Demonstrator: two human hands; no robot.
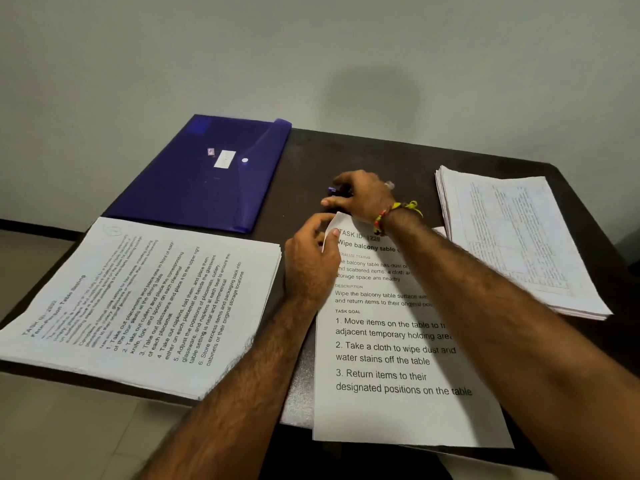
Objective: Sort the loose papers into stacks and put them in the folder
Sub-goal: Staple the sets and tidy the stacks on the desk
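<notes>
Three paper stacks lie on a dark table [346, 150]. One printed stack [145, 303] sits at the left, another stack [516, 240] at the right, and a stack headed "Wipe balcony table" [391, 358] in the middle. My left hand [311, 261] pinches the top left corner of the middle stack and lifts it slightly. Just beyond that corner, my right hand [360, 195] grips a small dark object with a blue end [332, 190], mostly hidden by the fingers. A blue plastic folder [204, 174] lies closed at the far left.
The table stands against a pale wall. Its front edge runs beneath the left and middle stacks, which overhang it. Bare dark tabletop shows between the folder and the right stack.
</notes>
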